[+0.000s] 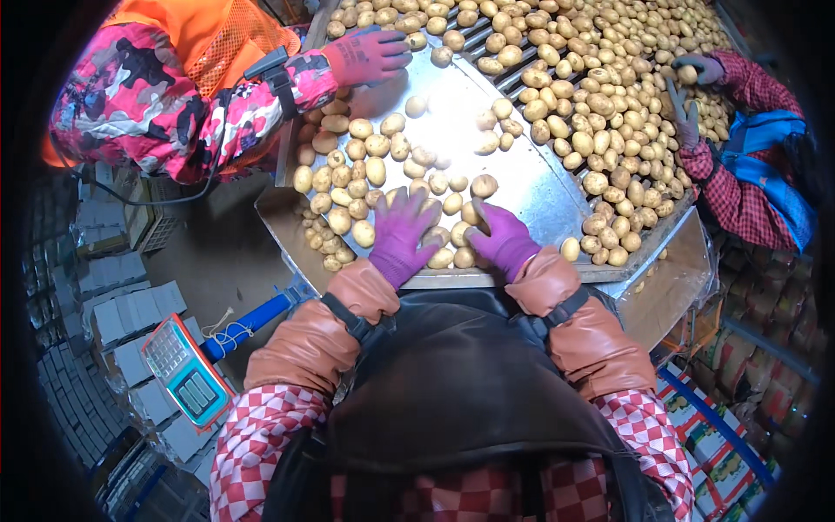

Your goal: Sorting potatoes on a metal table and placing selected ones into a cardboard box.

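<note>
My left hand (406, 233), in a purple glove, lies with fingers spread over potatoes (376, 171) at the near edge of a shiny metal sorting tray (541, 189). Several potatoes touch its fingers; whether it grips one is hidden. To its right, my right hand (501, 237), gloved alike, has its fingertips against a potato (471, 214) and bends inward above the tray's rim. Its fingers partly hide what lies under them. Between the two hands sit several more potatoes. A dense heap of potatoes (607, 124) covers the dark roller bars beyond the tray.
At upper left a co-worker's red-gloved hand (368, 57) rests at the tray's far left. Another co-worker's gloved hands (691, 98) handle potatoes at right. Small potatoes fill a carton (293, 241) beside the tray. A weighing-scale display (189, 375) on a blue post stands left; stacked boxes (137, 307) lie behind.
</note>
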The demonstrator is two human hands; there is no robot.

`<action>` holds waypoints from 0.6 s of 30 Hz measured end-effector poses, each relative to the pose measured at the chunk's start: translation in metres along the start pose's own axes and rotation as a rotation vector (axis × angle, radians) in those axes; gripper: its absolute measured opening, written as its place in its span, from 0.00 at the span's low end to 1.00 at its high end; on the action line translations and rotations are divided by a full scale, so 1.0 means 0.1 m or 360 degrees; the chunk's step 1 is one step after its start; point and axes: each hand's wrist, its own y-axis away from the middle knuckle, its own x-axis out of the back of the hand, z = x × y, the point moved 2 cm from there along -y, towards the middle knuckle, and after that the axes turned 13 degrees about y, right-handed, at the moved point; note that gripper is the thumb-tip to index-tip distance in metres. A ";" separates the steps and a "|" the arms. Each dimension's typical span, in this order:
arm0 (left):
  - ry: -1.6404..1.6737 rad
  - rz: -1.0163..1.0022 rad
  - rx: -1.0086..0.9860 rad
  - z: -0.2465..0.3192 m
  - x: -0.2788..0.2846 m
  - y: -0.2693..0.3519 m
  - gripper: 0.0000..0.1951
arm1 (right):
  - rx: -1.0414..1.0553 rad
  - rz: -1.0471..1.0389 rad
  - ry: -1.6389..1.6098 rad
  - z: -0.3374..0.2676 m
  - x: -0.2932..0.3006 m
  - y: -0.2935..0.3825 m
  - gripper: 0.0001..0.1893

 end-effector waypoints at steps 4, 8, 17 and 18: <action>-0.0089 -0.0156 0.0201 -0.20 0.35 -0.01 0.25 | 0.0026 0.0279 -0.0306 0.07 0.39 -0.20 0.22; -0.0199 0.0515 0.0192 -0.54 0.26 0.24 0.19 | -0.0178 0.0739 -0.0042 0.26 0.82 -0.66 0.19; -0.0312 0.0806 0.0267 -0.56 0.24 -0.91 0.21 | -0.0084 0.0920 0.0601 0.53 0.34 -1.04 0.15; -0.0272 0.0640 0.0272 -0.58 0.13 -0.92 0.23 | -0.0104 0.0833 0.0233 0.53 0.41 -1.00 0.16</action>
